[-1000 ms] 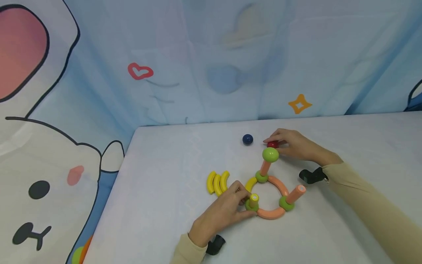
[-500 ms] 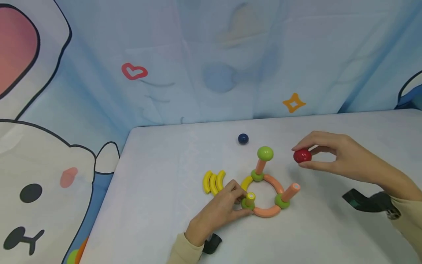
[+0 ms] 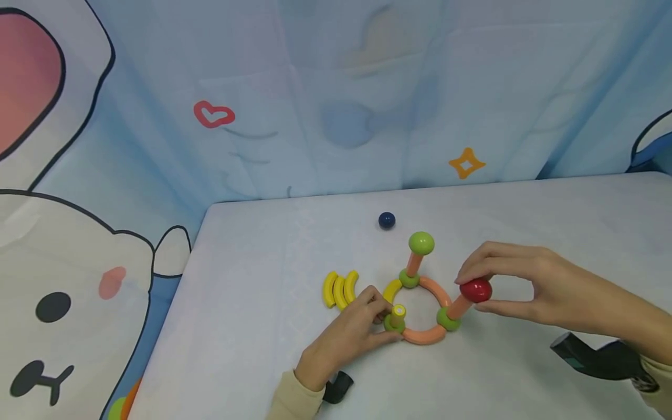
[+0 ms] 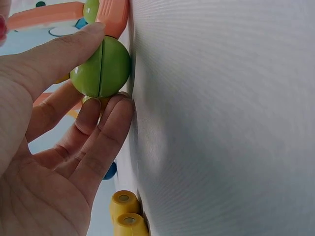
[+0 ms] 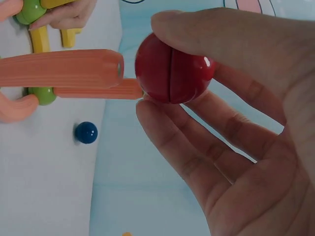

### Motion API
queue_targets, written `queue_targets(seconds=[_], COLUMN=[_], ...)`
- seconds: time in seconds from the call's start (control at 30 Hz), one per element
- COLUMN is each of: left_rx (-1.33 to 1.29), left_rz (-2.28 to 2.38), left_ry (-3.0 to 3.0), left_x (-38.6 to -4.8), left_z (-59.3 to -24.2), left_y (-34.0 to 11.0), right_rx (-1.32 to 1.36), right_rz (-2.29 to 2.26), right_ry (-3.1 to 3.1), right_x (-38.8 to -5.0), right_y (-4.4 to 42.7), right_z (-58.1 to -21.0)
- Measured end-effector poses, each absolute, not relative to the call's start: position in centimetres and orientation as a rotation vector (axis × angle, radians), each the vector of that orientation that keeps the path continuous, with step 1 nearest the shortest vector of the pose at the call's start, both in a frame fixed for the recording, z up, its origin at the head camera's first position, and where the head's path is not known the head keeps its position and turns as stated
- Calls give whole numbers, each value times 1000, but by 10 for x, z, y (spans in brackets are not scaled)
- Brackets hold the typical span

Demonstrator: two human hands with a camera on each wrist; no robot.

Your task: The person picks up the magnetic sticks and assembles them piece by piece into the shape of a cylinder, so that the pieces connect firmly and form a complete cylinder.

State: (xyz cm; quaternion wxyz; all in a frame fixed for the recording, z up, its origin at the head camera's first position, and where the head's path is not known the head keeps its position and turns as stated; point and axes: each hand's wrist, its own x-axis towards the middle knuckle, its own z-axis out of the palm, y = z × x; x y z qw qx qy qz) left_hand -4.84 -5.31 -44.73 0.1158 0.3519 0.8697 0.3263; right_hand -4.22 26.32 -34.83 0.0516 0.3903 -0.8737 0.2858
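The right hand point(image 3: 541, 283) pinches a red ball point(image 3: 476, 290) between thumb and fingers at the top end of a leaning orange rod point(image 3: 459, 307). In the right wrist view the red ball point(image 5: 172, 69) appears just off the end of the orange rod point(image 5: 64, 69); whether they touch, I cannot tell. The left hand point(image 3: 346, 338) grips a green ball point(image 4: 102, 67) at the ring's left corner, from which a short yellow rod point(image 3: 398, 314) stands. Curved orange pieces point(image 3: 424, 336) and a yellow one point(image 3: 392, 290) link the ring's green balls.
Several curved yellow pieces point(image 3: 339, 289) lie left of the ring. Behind it is a dark blue ball point(image 3: 387, 220). A green ball point(image 3: 422, 243) tops the upright orange rod point(image 3: 414, 265) at the ring's back. A patterned curtain point(image 3: 315, 105) hangs behind the table.
The right hand has carried the red ball from behind the ring rightward, then down to the leaning orange rod's end. The left hand keeps its grip on the ring's left corner.
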Motion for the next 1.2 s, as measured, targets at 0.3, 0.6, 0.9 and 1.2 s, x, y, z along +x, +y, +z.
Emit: queue_targets(seconds=[0.3,0.6,0.9,1.2], left_rx=[1013,992,975,974], left_rz=[964,959,974,983], left_ry=[2538,2532,2527,2520], left_x=[-49,-49,-49,-48], left_z=[-447,-447,-449,-449], left_y=[-53,-52,-54,-53], right_rx=[1178,1202,1141,890], right_rz=[816,875,1135,1354], right_ry=[-2680,-2697,-2692,-2714], right_x=[-44,-41,-58,-146], right_y=[263,262,265,261], right_z=[-351,-351,-344,-394])
